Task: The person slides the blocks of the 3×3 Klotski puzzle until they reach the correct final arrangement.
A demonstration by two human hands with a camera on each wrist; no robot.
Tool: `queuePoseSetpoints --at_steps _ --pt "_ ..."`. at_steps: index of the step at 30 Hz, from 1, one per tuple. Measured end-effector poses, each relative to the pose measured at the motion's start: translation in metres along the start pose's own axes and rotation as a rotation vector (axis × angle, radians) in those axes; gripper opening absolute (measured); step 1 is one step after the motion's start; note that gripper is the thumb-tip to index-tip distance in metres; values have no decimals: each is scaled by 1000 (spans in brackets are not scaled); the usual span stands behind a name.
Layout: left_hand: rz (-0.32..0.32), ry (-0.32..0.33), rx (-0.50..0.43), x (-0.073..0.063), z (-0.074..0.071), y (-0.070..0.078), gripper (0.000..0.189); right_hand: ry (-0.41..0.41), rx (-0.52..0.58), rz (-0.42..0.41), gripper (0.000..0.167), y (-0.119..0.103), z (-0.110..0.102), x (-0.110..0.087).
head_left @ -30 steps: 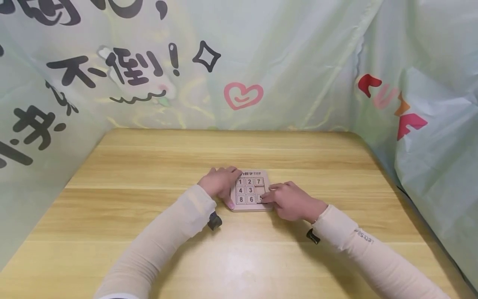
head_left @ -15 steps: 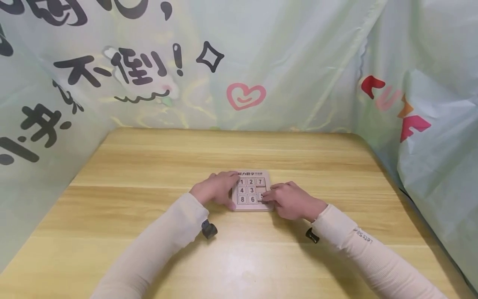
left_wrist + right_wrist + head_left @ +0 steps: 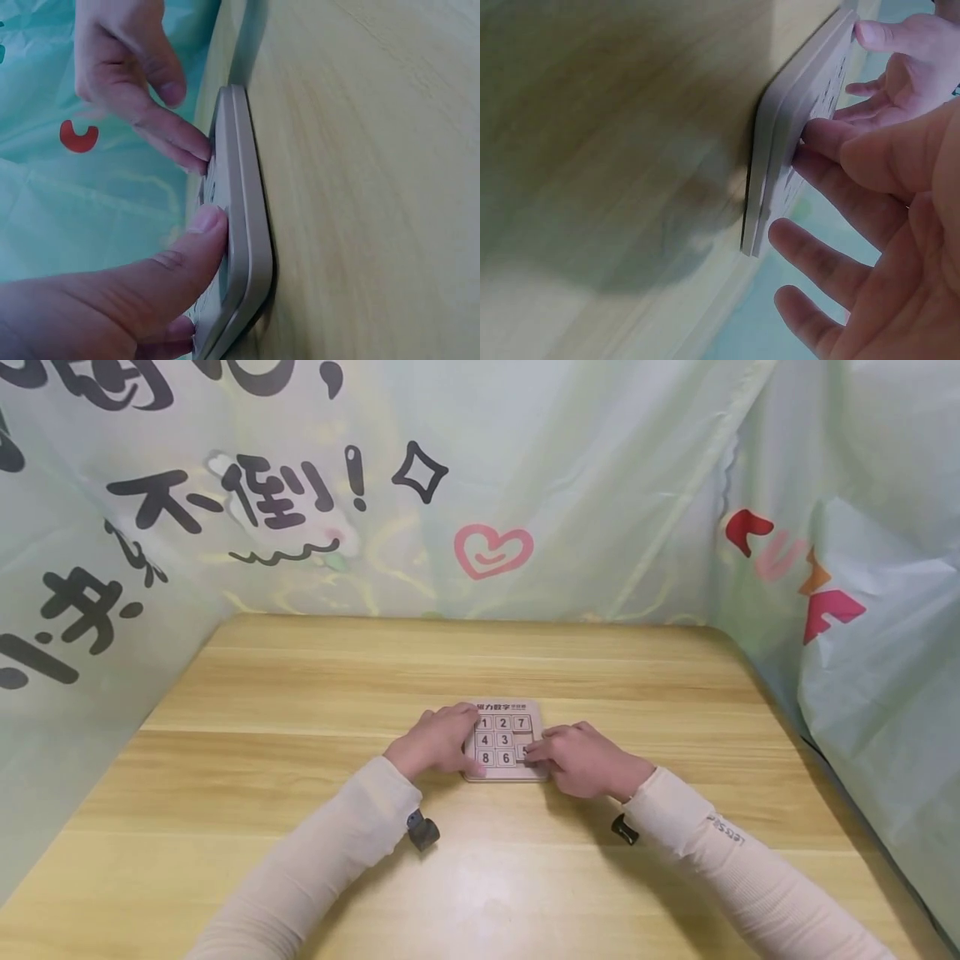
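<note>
A pale sliding number puzzle (image 3: 510, 775) lies flat on the wooden table, with square tiles in its frame. Tiles 1, 2 and 7 form the far row, then 4 and 3, with 8 and 6 nearest me. The 5 tile (image 3: 524, 752) sits partway up the right column, short of the 7. My left hand (image 3: 433, 742) holds the puzzle's left side, fingers at the far corner and thumb (image 3: 206, 232) over the near one. My right hand (image 3: 588, 762) touches the 5 tile with its fingertips, partly covering it; its other fingers stick out past the edge (image 3: 810, 255).
The light wooden table (image 3: 480, 877) extends all around the puzzle. Behind and beside it hang pale green sheets (image 3: 600, 485) with black characters and a pink heart (image 3: 493, 552). Dark wrist devices (image 3: 423, 832) hang below both cuffs.
The 5 tile has slid a little away from me under my right fingertips. My left fingers have drawn back off the header print, and the left thumb has come further over the near corner.
</note>
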State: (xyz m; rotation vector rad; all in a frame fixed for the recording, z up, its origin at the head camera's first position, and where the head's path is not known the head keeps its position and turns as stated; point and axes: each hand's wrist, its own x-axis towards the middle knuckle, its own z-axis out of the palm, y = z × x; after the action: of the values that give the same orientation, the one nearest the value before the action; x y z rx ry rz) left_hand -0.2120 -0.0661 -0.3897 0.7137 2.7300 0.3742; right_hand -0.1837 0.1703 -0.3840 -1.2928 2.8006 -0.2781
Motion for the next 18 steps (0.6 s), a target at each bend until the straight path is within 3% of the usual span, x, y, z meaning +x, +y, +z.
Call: queuePoseSetpoints --at_steps 9,18 --pt "-34 -8 15 2 -1 -1 92 -10 -31 86 30 6 0 13" --pt "-26 -19 6 4 0 -1 93 24 -27 41 30 4 2 18"
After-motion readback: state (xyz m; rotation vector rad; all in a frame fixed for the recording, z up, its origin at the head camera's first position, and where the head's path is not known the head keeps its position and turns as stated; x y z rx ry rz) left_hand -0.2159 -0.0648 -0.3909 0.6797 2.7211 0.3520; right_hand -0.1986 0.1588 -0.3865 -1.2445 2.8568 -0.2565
